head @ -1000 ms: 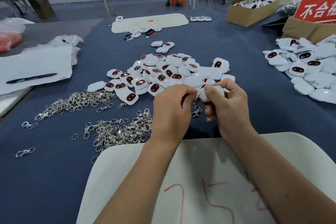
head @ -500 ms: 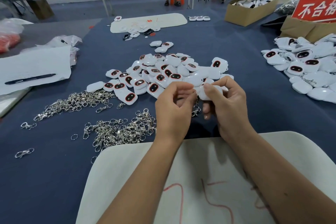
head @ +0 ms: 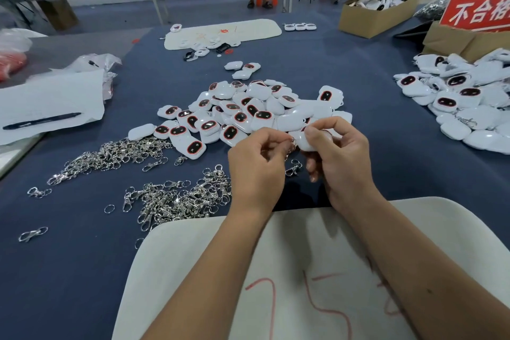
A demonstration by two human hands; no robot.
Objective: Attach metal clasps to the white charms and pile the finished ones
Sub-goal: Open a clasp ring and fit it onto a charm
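Observation:
My right hand (head: 340, 157) grips a white charm (head: 309, 142) between thumb and fingers, above the blue table. My left hand (head: 256, 165) pinches a metal clasp (head: 292, 143) whose ring meets the charm's left edge; its hook hangs down between my hands. Just beyond my hands lies a heap of loose white charms (head: 248, 113) with dark, red-rimmed ovals. Two heaps of silver clasps (head: 179, 196) lie to the left of my left hand. A pile of charms with clasps (head: 463, 102) lies at the right edge of the table.
A white foam pad (head: 317, 270) with red marks lies under my forearms. Paper with a black pen (head: 41, 120) sits at the left. Cardboard boxes (head: 372, 16) and a red sign (head: 480, 11) stand at the back right. Another white pad (head: 223, 33) lies at the far middle.
My hands have drawn slightly apart, so the clasp's ring now shows between them at the charm's edge. The piles on the table are unchanged.

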